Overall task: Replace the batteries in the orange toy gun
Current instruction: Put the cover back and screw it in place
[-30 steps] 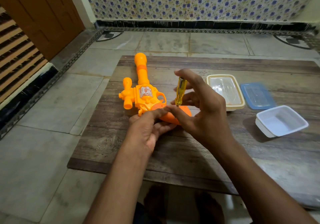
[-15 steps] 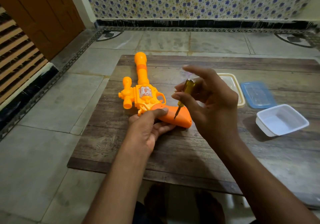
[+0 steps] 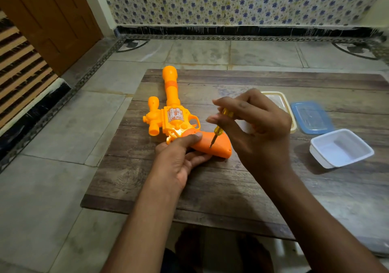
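The orange toy gun (image 3: 171,116) lies flat on the low wooden table (image 3: 210,184), barrel pointing away from me. My left hand (image 3: 179,156) holds its grip end, thumb on top and fingers underneath. My right hand (image 3: 254,129) pinches a small yellow screwdriver (image 3: 220,126) between thumb and fingers. The screwdriver leans, and its tip touches the orange grip (image 3: 219,146) near the middle.
To the right on the table sit a cream-rimmed container (image 3: 289,112), partly hidden by my right hand, a blue lid (image 3: 311,116) and a white square tub (image 3: 341,147). Tiled floor surrounds the table. A wooden door stands at the far left.
My right hand has tilted the screwdriver from upright to slanted and shifted its grip along the handle. The tip stays on the gun's grip. My left hand has kept its hold.
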`<move>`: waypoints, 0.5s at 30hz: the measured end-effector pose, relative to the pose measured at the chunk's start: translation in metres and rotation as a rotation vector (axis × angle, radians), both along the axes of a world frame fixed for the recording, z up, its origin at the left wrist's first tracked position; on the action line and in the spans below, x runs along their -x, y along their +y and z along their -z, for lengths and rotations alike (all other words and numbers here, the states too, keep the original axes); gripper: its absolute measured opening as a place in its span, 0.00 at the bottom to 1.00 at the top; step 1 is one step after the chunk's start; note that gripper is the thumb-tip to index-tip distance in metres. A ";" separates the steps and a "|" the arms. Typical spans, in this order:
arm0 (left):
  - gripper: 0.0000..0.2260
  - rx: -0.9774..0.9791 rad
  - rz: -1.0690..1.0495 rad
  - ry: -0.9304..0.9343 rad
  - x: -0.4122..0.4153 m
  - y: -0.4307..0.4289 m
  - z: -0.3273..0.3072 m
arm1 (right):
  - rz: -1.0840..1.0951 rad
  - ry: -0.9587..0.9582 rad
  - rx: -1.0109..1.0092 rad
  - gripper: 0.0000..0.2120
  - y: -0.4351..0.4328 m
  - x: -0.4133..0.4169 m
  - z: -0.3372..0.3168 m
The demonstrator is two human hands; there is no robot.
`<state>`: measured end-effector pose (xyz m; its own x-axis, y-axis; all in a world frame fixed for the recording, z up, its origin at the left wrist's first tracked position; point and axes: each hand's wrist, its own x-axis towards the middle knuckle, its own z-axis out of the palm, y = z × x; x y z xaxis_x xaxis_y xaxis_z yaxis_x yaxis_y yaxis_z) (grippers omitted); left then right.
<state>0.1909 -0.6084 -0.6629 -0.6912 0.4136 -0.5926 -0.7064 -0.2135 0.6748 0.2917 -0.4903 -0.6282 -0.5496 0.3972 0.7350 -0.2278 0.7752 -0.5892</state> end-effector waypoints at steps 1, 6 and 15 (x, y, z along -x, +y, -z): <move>0.28 -0.003 0.001 0.005 0.000 -0.001 0.000 | 0.024 0.002 -0.014 0.10 -0.001 0.000 0.000; 0.24 0.011 -0.008 0.004 0.000 0.000 0.000 | -0.119 -0.013 0.041 0.10 0.001 -0.001 0.002; 0.23 0.001 -0.053 0.023 -0.001 0.001 0.003 | -0.032 -0.019 -0.087 0.12 0.001 0.002 0.001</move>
